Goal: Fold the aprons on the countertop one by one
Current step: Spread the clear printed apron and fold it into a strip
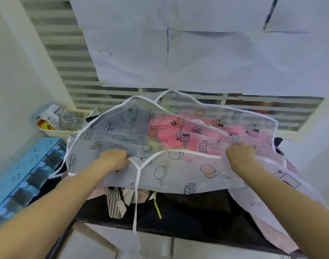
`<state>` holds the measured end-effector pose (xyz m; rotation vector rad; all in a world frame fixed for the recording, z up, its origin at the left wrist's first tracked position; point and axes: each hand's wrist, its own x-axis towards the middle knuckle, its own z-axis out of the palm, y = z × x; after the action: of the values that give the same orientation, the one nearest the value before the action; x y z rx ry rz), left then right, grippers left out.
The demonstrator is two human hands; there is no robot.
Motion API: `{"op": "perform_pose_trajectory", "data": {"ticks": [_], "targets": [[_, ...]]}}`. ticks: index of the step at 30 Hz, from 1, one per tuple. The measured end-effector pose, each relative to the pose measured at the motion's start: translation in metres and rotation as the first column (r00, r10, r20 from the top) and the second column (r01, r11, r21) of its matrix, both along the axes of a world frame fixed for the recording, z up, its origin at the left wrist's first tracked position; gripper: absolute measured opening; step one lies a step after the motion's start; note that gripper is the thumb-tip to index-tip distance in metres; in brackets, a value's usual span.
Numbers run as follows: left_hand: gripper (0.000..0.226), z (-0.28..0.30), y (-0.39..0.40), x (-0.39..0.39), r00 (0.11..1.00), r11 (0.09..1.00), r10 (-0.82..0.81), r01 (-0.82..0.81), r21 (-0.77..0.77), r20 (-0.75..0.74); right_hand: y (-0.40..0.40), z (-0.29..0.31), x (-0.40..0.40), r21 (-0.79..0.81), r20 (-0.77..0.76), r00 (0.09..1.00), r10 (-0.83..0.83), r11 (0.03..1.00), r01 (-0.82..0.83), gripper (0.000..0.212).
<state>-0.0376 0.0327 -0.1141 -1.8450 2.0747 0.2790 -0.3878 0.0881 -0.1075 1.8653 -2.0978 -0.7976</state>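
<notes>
The translucent printed apron [178, 131] is spread over the heap at 12 o'clock on the countertop [178, 227], pinched by the left hand [114, 158] and right hand [240, 156]; folding is barely begun, and other aprons [116, 200] remain unfolded beneath.

Sheer white cartoon-print apron [178, 131]

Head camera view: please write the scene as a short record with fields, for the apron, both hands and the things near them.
apron in work: translucent white apron with printed drawings and white trim, spread over a pile
left hand: gripping the apron's near edge
right hand: gripping the same edge, further right
tie: white strap hanging down past the counter's front
under the apron: pink cloth showing through; striped cloth at the front
surface: dark countertop
left side: blue rack; tray with packets
fold state: not yet folded flat
</notes>
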Motion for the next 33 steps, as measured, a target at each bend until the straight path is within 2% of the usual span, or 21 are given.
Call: {"op": "perform_pose_trajectory", "data": {"ticks": [1,3,4,5,6,7,8,10,11,14,16,19,22,24,25,27,29,31,33], "targets": [[0.021,-0.001,0.001,-0.01,1.0,0.999,0.007,-0.007,-0.051,-0.005,-0.002,-0.01,-0.001,0.015,0.038,0.999,0.022,1.0,-0.023,0.033],[0.023,-0.003,0.01,-0.039,0.996,0.955,-0.079,0.064,-0.288,-0.042,-0.005,-0.031,-0.004,0.042,0.109,0.993,0.051,0.998,-0.056,0.032],[0.025,-0.003,0.018,-0.057,0.976,0.895,-0.197,0.14,-0.424,-0.093,-0.005,-0.04,-0.005,0.057,0.138,0.989,0.053,0.996,-0.061,0.029],[0.027,-0.007,0.028,-0.077,0.92,0.833,-0.353,0.228,-0.505,-0.168,-0.004,-0.05,-0.006,0.076,0.164,0.985,0.054,0.995,-0.068,0.028],[0.031,-0.011,0.038,-0.097,0.832,0.79,-0.503,0.333,-0.514,-0.234,-0.004,-0.057,-0.006,0.081,0.187,0.98,0.066,0.993,-0.083,0.027],[0.038,-0.019,0.048,-0.114,0.75,0.783,-0.591,0.445,-0.434,-0.297,-0.005,-0.063,-0.006,0.074,0.22,0.972,0.082,0.992,-0.1,0.026],[0.047,-0.028,0.056,-0.129,0.735,0.805,-0.593,0.528,-0.272,-0.33,-0.006,-0.066,-0.006,0.048,0.271,0.958,0.091,0.993,-0.108,0.025],[0.076,-0.05,0.063,-0.152,0.82,0.834,-0.508,0.545,0.087,-0.266,-0.008,-0.065,-0.014,-0.044,0.421,0.899,0.118,0.993,-0.11,0.024],[0.089,-0.059,0.064,-0.157,0.845,0.832,-0.489,0.527,0.174,-0.218,-0.008,-0.064,-0.017,-0.078,0.494,0.858,0.139,0.99,-0.116,0.024],[0.109,-0.078,0.058,-0.16,0.892,0.857,-0.428,0.452,0.249,-0.146,-0.003,-0.06,-0.031,-0.097,0.7,0.703,0.124,0.992,-0.078,0.037],[0.116,-0.084,0.05,-0.162,0.895,0.862,-0.439,0.446,0.242,-0.084,0.007,-0.056,-0.037,-0.134,0.74,0.658,0.141,0.989,-0.061,0.039],[0.121,-0.089,0.045,-0.173,0.891,0.867,-0.453,0.433,0.248,0.024,0.032,-0.047,-0.041,-0.24,0.702,0.654,0.283,0.958,-0.158,0.04],[0.123,-0.093,0.048,-0.187,0.891,0.884,-0.44,0.407,0.229,0.116,0.059,-0.038,-0.036,-0.182,0.552,0.768,0.324,0.946,-0.269,0.037],[0.121,-0.095,0.054,-0.194,0.899,0.9,-0.414,0.381,0.211,0.145,0.078,-0.042,-0.034,-0.053,0.471,0.864,0.178,0.983,-0.174,0.045],[0.119,-0.096,0.057,-0.197,0.903,0.908,-0.401,0.368,0.201,0.155,0.086,-0.048,-0.035,0.002,0.469,0.879,0.08,0.996,-0.092,0.055],[0.112,-0.098,0.065,-0.203,0.914,0.924,-0.368,0.34,0.173,0.17,0.104,-0.065,-0.042,0.104,0.476,0.875,-0.082,0.994,0.037,0.088],[0.1,-0.098,0.074,-0.205,0.916,0.929,-0.362,0.34,0.147,0.172,0.115,-0.085,-0.048,0.139,0.43,0.89,-0.152,0.985,0.101,0.11],[0.087,-0.097,0.079,-0.202,0.905,0.914,-0.4,0.382,0.135,0.146,0.119,-0.102,-0.051,0.146,0.396,0.891,-0.223,0.973,0.179,0.115],[0.074,-0.095,0.076,-0.191,0.884,0.893,-0.449,0.436,0.113,0.133,0.117,-0.111,-0.05,0.124,0.342,0.908,-0.243,0.969,0.213,0.104]]}}
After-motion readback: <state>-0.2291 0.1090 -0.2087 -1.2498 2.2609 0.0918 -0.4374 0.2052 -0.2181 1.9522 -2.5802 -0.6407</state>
